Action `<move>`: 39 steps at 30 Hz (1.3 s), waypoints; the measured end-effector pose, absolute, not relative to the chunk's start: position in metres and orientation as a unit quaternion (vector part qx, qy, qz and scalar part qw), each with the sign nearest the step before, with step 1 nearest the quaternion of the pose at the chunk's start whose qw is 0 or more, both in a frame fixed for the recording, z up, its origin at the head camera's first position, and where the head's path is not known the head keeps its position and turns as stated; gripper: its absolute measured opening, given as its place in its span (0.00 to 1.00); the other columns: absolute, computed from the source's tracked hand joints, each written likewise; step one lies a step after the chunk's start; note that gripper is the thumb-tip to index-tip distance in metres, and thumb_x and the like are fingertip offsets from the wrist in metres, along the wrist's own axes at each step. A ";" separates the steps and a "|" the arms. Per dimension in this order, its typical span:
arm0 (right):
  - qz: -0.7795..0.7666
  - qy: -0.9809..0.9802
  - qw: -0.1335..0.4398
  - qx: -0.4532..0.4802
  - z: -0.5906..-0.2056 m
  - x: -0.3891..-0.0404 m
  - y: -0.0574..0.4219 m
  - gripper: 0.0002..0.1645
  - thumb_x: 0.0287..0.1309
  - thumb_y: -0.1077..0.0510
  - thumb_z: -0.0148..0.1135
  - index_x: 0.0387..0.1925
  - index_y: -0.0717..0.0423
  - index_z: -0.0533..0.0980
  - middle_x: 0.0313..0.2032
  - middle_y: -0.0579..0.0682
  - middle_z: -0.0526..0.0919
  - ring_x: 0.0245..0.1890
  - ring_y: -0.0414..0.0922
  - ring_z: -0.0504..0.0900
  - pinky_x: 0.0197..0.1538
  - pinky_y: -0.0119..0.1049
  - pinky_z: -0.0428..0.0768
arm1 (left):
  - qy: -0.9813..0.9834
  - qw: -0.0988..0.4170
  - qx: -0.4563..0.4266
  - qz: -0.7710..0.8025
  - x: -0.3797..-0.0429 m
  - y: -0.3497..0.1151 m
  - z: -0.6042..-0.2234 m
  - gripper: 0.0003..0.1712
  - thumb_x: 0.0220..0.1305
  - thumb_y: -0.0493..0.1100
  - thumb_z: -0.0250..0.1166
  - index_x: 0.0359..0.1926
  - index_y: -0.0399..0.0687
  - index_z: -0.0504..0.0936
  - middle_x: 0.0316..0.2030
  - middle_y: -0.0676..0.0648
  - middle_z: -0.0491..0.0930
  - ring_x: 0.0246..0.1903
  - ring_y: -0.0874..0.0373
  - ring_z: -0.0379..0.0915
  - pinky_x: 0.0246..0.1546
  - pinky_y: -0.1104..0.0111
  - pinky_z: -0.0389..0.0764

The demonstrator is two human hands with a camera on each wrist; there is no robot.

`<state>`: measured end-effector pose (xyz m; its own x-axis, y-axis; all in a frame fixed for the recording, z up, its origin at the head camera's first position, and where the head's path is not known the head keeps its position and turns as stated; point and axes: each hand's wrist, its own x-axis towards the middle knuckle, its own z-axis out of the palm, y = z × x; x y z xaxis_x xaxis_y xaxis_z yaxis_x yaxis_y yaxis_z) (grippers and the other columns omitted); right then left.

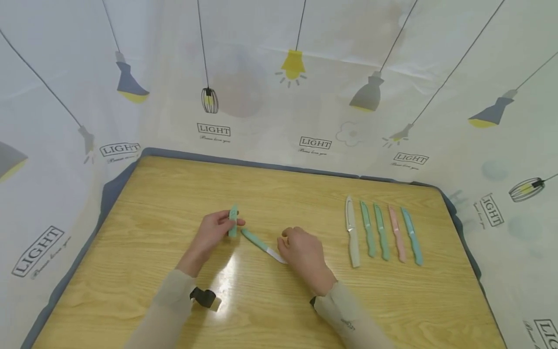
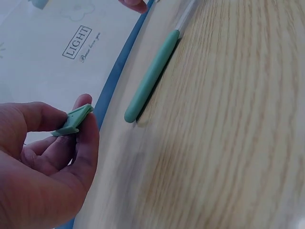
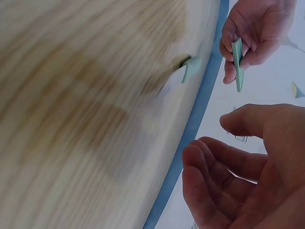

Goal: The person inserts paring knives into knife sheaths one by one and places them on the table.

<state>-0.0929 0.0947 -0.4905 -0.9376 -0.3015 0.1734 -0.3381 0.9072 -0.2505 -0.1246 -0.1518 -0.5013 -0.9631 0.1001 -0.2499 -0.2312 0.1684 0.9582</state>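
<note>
Between thumb and fingers, my left hand [image 1: 213, 231] pinches a light green knife sheath [image 1: 233, 220], raised above the table; in the left wrist view the narrow cover [image 2: 72, 120] shows end-on. A knife with a green handle [image 1: 255, 239] and an unsheathed pale blade [image 1: 275, 255] lies slanted on the wood, handle end toward the left hand. Beside the blade tip is my right hand [image 1: 305, 252]. The right wrist view shows that hand [image 3: 248, 171] with loosely bent fingers, thumb apart, and nothing held.
To the right, several knives lie side by side: a white one [image 1: 353, 242], green ones [image 1: 368, 235], a pink one [image 1: 397, 238] and a blue one [image 1: 413, 240]. The wooden table [image 1: 270, 310] meets a lamp-printed cloth [image 1: 261, 63] at its back and sides.
</note>
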 end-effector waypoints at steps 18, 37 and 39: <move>0.094 -0.969 0.000 0.229 -0.493 -0.105 0.034 0.15 0.62 0.49 0.61 0.35 0.57 0.81 0.29 0.49 0.76 0.24 0.43 0.74 0.22 0.33 0.75 | 0.687 0.081 -0.126 0.711 -0.120 -0.163 -0.503 0.28 0.76 0.45 0.46 0.64 0.26 0.66 0.49 0.32 0.75 0.44 0.48 0.79 0.49 0.61 0.80; 0.054 -0.967 -0.019 0.250 -0.497 -0.106 0.030 0.09 0.67 0.59 0.55 0.36 0.59 0.80 0.27 0.49 0.73 0.22 0.40 0.68 0.23 0.29 0.73 | 0.671 0.089 -0.137 0.723 -0.119 -0.165 -0.501 0.28 0.77 0.45 0.46 0.63 0.23 0.66 0.54 0.30 0.72 0.49 0.48 0.76 0.54 0.61 0.77; 0.051 -0.966 -0.023 0.252 -0.497 -0.105 0.033 0.06 0.65 0.62 0.57 0.37 0.59 0.79 0.28 0.49 0.73 0.23 0.40 0.68 0.23 0.29 0.73 | 0.669 0.090 -0.137 0.725 -0.119 -0.165 -0.500 0.28 0.76 0.45 0.47 0.64 0.25 0.66 0.55 0.31 0.72 0.50 0.46 0.75 0.54 0.61 0.77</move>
